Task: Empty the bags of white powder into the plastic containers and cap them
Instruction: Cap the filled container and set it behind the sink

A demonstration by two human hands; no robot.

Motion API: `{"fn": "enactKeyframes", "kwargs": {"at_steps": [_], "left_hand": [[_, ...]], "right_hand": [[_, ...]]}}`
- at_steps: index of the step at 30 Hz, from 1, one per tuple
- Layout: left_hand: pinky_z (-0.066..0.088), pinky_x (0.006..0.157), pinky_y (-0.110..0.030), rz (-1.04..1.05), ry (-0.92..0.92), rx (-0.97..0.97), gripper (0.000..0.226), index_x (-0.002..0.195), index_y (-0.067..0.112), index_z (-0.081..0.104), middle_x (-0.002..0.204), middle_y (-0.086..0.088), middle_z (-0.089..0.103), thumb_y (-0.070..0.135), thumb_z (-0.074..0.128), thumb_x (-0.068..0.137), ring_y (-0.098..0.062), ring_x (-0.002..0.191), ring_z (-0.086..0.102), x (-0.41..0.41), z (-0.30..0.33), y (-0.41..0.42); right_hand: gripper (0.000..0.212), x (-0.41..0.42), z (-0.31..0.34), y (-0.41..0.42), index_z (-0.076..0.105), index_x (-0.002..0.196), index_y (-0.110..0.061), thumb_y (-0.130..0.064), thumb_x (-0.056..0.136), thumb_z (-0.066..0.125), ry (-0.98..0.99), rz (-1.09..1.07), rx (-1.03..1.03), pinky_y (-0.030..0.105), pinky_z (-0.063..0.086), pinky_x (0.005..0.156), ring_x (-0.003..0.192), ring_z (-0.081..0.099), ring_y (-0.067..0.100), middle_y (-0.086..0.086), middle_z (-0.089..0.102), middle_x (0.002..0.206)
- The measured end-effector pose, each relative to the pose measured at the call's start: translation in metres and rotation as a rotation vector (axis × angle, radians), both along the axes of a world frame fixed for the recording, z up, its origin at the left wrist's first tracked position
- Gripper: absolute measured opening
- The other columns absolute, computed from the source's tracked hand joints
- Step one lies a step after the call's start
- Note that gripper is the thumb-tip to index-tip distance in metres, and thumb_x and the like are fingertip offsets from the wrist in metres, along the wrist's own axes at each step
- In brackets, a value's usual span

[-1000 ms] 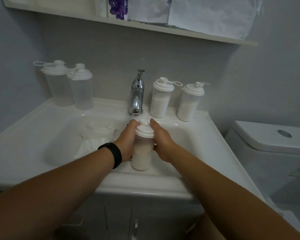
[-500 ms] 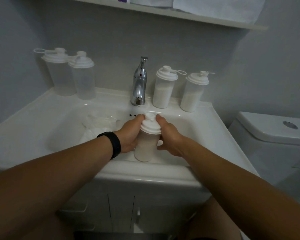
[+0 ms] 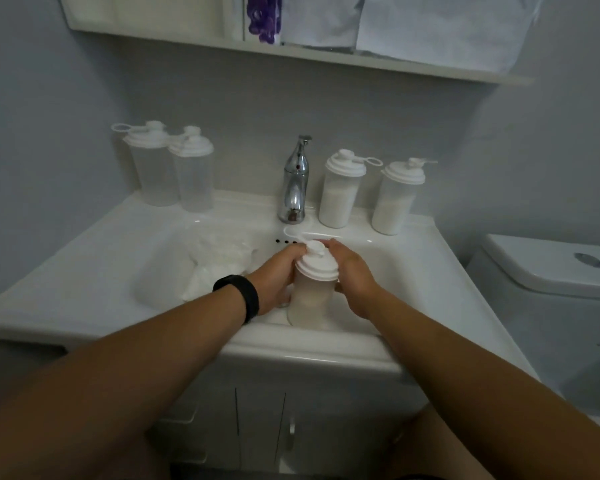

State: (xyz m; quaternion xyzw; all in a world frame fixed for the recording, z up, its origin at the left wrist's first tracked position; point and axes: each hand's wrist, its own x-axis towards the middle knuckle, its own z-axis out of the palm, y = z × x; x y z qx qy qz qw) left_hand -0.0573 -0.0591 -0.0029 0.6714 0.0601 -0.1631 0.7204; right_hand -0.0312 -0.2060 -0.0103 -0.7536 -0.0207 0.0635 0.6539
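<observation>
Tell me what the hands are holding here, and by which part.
Both hold one powder-filled container standing in the sink. The left hand grips its side below the lid; the right hand grips the other side, fingers at the lid.

Dim bathroom, grey walls point(image 3: 84, 98). White sink point(image 3: 430, 271) on a white cabinet point(image 3: 257, 420) — chrome tap point(image 3: 296, 181) at the back. White shelf point(image 3: 291, 51) overhead, white toilet point(image 3: 548, 282) to the right — lid closed.
</observation>
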Motion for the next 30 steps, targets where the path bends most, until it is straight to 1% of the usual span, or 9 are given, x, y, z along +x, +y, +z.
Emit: {"fn": "enactKeyframes", "kwargs": {"at_steps": [3, 7, 10, 12, 14, 19, 24, 26, 30], "left_hand": [[0.052, 0.069, -0.025, -0.137, -0.092, 0.036, 0.063, 0.147, 0.033, 0.041, 0.137, -0.004, 0.059, 0.037, 0.063, 0.088, -0.014, 0.105, 0.06, -0.003, 0.0, -0.002], [0.051, 0.054, -0.011, -0.147, -0.208, 0.098, 0.047, 0.146, 0.025, 0.038, 0.117, 0.006, 0.062, 0.024, 0.058, 0.104, -0.005, 0.092, 0.06, -0.003, -0.003, -0.002], [0.058, 0.082, -0.032, -0.186, -0.169, 0.133, 0.055, 0.141, 0.039, 0.043, 0.125, 0.007, 0.065, 0.038, 0.071, 0.094, -0.015, 0.108, 0.063, -0.001, -0.003, 0.003], [0.051, 0.102, -0.049, -0.194, -0.148, 0.197, 0.064, 0.135, 0.049, 0.046, 0.13, 0.01, 0.065, 0.05, 0.073, 0.077, -0.021, 0.118, 0.062, 0.003, -0.004, 0.009], [0.048, 0.107, -0.054, -0.21, -0.148, 0.223, 0.065, 0.132, 0.052, 0.047, 0.131, 0.01, 0.064, 0.054, 0.072, 0.072, -0.022, 0.121, 0.06, 0.004, -0.004, 0.012], [0.053, 0.089, -0.037, -0.232, -0.209, 0.24, 0.053, 0.127, 0.051, 0.045, 0.127, 0.014, 0.064, 0.05, 0.076, 0.083, -0.012, 0.116, 0.061, 0.006, -0.005, 0.015], [0.052, 0.09, -0.018, -0.313, -0.358, 0.231, 0.056, 0.13, 0.037, 0.05, 0.127, 0.012, 0.066, 0.014, 0.078, 0.089, -0.003, 0.12, 0.063, 0.0, -0.008, 0.014], [0.05, 0.097, -0.019, -0.385, -0.413, 0.308, 0.071, 0.134, 0.036, 0.047, 0.129, 0.013, 0.066, 0.004, 0.083, 0.083, -0.001, 0.122, 0.061, -0.001, -0.011, 0.014], [0.051, 0.105, -0.033, -0.359, -0.387, 0.385, 0.078, 0.141, 0.041, 0.049, 0.129, 0.015, 0.069, 0.019, 0.09, 0.078, -0.007, 0.122, 0.063, 0.005, -0.017, 0.021]], "right_hand": [[0.031, 0.002, 0.004, -0.007, 0.072, 0.101, -0.031, -0.038, 0.107, 0.043, 0.069, -0.018, 0.049, 0.032, 0.051, 0.083, 0.1, 0.067, 0.017, -0.007, 0.075, 0.1], [0.03, 0.003, 0.002, -0.007, 0.07, 0.108, -0.03, -0.049, 0.105, 0.047, 0.123, 0.011, 0.041, 0.036, 0.052, 0.094, 0.102, 0.069, 0.016, -0.004, 0.075, 0.106], [0.036, 0.002, 0.002, -0.008, 0.068, 0.119, -0.026, -0.05, 0.105, 0.046, 0.139, 0.035, 0.036, 0.033, 0.053, 0.09, 0.101, 0.068, 0.016, -0.001, 0.073, 0.113], [0.034, 0.001, 0.002, -0.008, 0.068, 0.119, -0.028, -0.049, 0.105, 0.044, 0.139, 0.067, 0.023, 0.03, 0.054, 0.084, 0.098, 0.068, 0.014, -0.001, 0.072, 0.112], [0.03, 0.002, 0.001, -0.009, 0.068, 0.108, -0.034, -0.047, 0.107, 0.041, 0.138, 0.096, 0.006, 0.031, 0.054, 0.084, 0.096, 0.067, 0.013, -0.006, 0.072, 0.105], [0.027, 0.003, 0.004, -0.005, 0.069, 0.106, -0.04, -0.045, 0.105, 0.042, 0.147, 0.118, -0.034, 0.05, 0.049, 0.106, 0.113, 0.065, 0.024, -0.007, 0.071, 0.111], [0.032, 0.0, 0.004, -0.003, 0.068, 0.102, -0.038, -0.042, 0.108, 0.037, 0.109, 0.075, -0.001, 0.04, 0.052, 0.093, 0.1, 0.065, 0.014, -0.011, 0.07, 0.105], [0.034, -0.002, 0.004, -0.003, 0.069, 0.109, -0.037, -0.046, 0.108, 0.037, 0.112, 0.073, 0.017, 0.034, 0.052, 0.085, 0.1, 0.066, 0.012, -0.013, 0.071, 0.108], [0.034, -0.005, 0.007, -0.001, 0.069, 0.112, -0.036, -0.048, 0.108, 0.037, 0.096, 0.08, 0.011, 0.034, 0.052, 0.088, 0.107, 0.065, 0.013, -0.008, 0.071, 0.115]]}}
